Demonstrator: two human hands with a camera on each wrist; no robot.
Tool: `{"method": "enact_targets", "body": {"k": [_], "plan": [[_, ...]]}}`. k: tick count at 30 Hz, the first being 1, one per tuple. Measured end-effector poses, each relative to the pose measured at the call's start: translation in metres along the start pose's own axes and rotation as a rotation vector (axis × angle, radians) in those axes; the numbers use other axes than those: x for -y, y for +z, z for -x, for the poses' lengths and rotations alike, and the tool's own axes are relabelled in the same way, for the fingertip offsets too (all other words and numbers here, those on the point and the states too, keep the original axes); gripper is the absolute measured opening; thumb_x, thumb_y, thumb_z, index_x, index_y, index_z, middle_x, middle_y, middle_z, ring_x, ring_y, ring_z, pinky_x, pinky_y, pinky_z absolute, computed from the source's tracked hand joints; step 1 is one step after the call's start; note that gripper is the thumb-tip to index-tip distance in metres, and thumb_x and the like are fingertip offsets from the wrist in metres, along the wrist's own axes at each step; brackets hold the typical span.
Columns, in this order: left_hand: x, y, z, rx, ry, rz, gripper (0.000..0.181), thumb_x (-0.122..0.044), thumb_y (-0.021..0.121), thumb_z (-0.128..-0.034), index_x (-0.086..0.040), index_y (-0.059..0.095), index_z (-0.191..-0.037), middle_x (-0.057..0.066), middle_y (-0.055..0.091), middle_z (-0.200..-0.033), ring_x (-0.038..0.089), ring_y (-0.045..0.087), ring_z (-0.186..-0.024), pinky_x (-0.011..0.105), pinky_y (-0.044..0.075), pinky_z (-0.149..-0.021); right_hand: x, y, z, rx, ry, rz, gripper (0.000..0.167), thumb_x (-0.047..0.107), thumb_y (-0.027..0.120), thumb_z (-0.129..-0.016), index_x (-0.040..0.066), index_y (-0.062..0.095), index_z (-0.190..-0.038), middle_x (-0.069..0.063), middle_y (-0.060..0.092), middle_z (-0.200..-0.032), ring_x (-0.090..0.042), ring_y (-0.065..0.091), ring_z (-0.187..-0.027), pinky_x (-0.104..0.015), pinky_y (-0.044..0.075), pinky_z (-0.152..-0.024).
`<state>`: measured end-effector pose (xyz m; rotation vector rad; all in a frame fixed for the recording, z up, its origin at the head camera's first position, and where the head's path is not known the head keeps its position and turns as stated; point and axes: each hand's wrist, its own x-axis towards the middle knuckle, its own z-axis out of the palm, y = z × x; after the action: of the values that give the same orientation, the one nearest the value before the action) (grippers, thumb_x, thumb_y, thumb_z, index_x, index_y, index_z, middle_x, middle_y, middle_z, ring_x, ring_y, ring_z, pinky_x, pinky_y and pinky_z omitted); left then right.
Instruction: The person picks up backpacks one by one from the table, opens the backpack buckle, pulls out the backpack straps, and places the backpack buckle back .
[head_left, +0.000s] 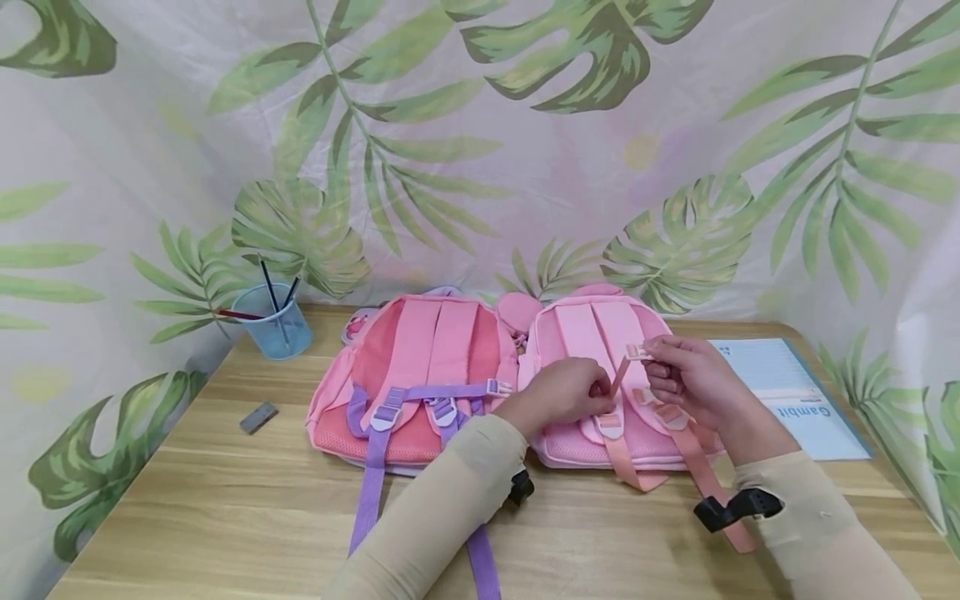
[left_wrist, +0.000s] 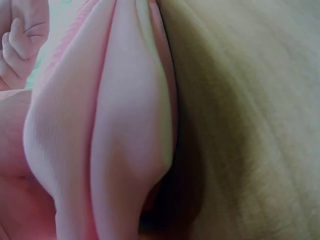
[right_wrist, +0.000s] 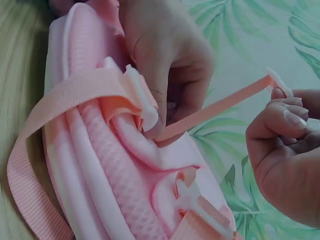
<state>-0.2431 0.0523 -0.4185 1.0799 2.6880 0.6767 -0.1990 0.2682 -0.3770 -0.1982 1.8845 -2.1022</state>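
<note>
A light pink backpack (head_left: 573,448) lies with its shoulder straps up, in front of the person. The left hand (head_left: 562,390) pinches the near end of a narrow peach strap (right_wrist: 220,108) beside a white strap adjuster (right_wrist: 141,100). The strap runs taut from there to the right hand (head_left: 693,385), raised above the backpack. Thumb and fingers of that hand pinch a white buckle (head_left: 637,352) at the strap's far end, partly covering it. In the left wrist view, the pink padded side (left_wrist: 120,115) of the backpack fills the middle.
Left of it lies a coral-pink backpack (head_left: 411,354) with purple straps (head_left: 370,492). A blue mesh pen cup (head_left: 279,333) and a grey eraser (head_left: 258,417) are on the wooden table (head_left: 225,508). A notebook (head_left: 787,392) lies at the right, partly behind the right hand.
</note>
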Motion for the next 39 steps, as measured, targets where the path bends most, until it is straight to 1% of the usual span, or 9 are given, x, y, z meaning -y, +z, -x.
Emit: {"method": "enact_targets", "body": {"k": [7, 13, 16, 19, 22, 25, 29, 36, 39], "plan": [[0.0, 0.001, 0.001, 0.003, -0.008, -0.022, 0.017, -0.033, 0.078, -0.1005, -0.018, 0.08, -0.107, -0.007, 0.073, -0.093, 0.007, 0.063, -0.086, 0.022, 0.051, -0.082, -0.001, 0.0, -0.003, 0.009, -0.001, -0.006, 0.031, 0.017, 0.043, -0.117, 0.014, 0.06, -0.091, 0.005, 0.043, -0.071, -0.013, 0.026, -0.057, -0.026, 0.022, -0.053], [-0.001, -0.012, 0.006, 0.003, -0.038, 0.113, 0.036, -0.042, 0.073, -0.1034, -0.013, 0.072, -0.124, -0.007, 0.067, -0.095, 0.006, 0.061, -0.084, 0.021, 0.049, -0.08, -0.001, 0.001, -0.003, -0.008, 0.001, 0.026, 0.034, 0.021, 0.046, -0.117, 0.015, 0.062, -0.088, 0.006, 0.045, -0.071, -0.01, 0.033, -0.057, -0.025, 0.025, -0.052], [-0.003, -0.023, 0.008, -0.048, -0.026, 0.206, 0.048, -0.044, 0.071, -0.1048, -0.009, 0.067, -0.136, -0.003, 0.067, -0.102, 0.007, 0.061, -0.087, 0.021, 0.05, -0.079, -0.001, 0.003, -0.003, -0.021, 0.008, 0.046, 0.034, 0.023, 0.047, -0.117, 0.016, 0.063, -0.087, 0.006, 0.046, -0.071, -0.008, 0.037, -0.056, -0.024, 0.027, -0.052], [-0.007, -0.031, 0.009, -0.128, 0.028, 0.237, 0.049, -0.041, 0.07, -0.1057, -0.007, 0.065, -0.14, -0.001, 0.067, -0.106, 0.009, 0.06, -0.089, 0.02, 0.049, -0.08, 0.0, 0.004, -0.003, -0.039, 0.023, 0.068, 0.035, 0.026, 0.049, -0.116, 0.016, 0.063, -0.086, 0.006, 0.046, -0.07, -0.006, 0.04, -0.056, -0.022, 0.03, -0.051], [-0.011, -0.037, 0.009, -0.192, 0.083, 0.225, 0.042, -0.035, 0.07, -0.1065, -0.008, 0.066, -0.138, 0.0, 0.066, -0.106, 0.011, 0.06, -0.092, 0.018, 0.047, -0.081, 0.0, 0.006, -0.004, -0.049, 0.037, 0.078, 0.035, 0.027, 0.051, -0.116, 0.016, 0.061, -0.083, 0.006, 0.047, -0.069, -0.006, 0.041, -0.056, -0.021, 0.033, -0.052], [-0.016, -0.039, 0.01, -0.221, 0.112, 0.206, 0.034, -0.032, 0.07, -0.107, -0.01, 0.069, -0.133, 0.0, 0.066, -0.105, 0.013, 0.06, -0.095, 0.016, 0.045, -0.082, 0.0, 0.006, -0.004, -0.053, 0.04, 0.09, 0.036, 0.027, 0.051, -0.116, 0.015, 0.061, -0.084, 0.006, 0.047, -0.069, -0.006, 0.041, -0.056, -0.021, 0.033, -0.052], [-0.019, -0.042, 0.011, -0.238, 0.115, 0.189, 0.027, -0.033, 0.07, -0.1068, -0.013, 0.073, -0.125, -0.001, 0.067, -0.104, 0.016, 0.062, -0.096, 0.017, 0.044, -0.081, 0.0, 0.007, -0.002, -0.062, 0.032, 0.104, 0.035, 0.026, 0.051, -0.115, 0.014, 0.064, -0.086, 0.006, 0.048, -0.069, -0.006, 0.042, -0.056, -0.021, 0.034, -0.052], [-0.017, -0.043, 0.012, -0.247, 0.112, 0.167, 0.025, -0.035, 0.07, -0.106, -0.015, 0.075, -0.12, -0.002, 0.068, -0.103, 0.012, 0.06, -0.094, 0.018, 0.045, -0.082, 0.0, 0.007, -0.001, -0.064, 0.047, 0.1, 0.036, 0.032, 0.051, -0.116, 0.014, 0.067, -0.088, 0.005, 0.048, -0.071, -0.007, 0.041, -0.058, -0.021, 0.036, -0.052], [-0.017, -0.042, 0.011, -0.264, 0.112, 0.173, 0.023, -0.033, 0.07, -0.1063, -0.015, 0.075, -0.119, -0.002, 0.068, -0.104, 0.01, 0.059, -0.095, 0.018, 0.045, -0.083, 0.0, 0.007, 0.0, -0.065, 0.067, 0.061, 0.039, 0.037, 0.048, -0.116, 0.013, 0.062, -0.088, 0.004, 0.047, -0.072, -0.008, 0.038, -0.059, -0.024, 0.028, -0.054]]}}
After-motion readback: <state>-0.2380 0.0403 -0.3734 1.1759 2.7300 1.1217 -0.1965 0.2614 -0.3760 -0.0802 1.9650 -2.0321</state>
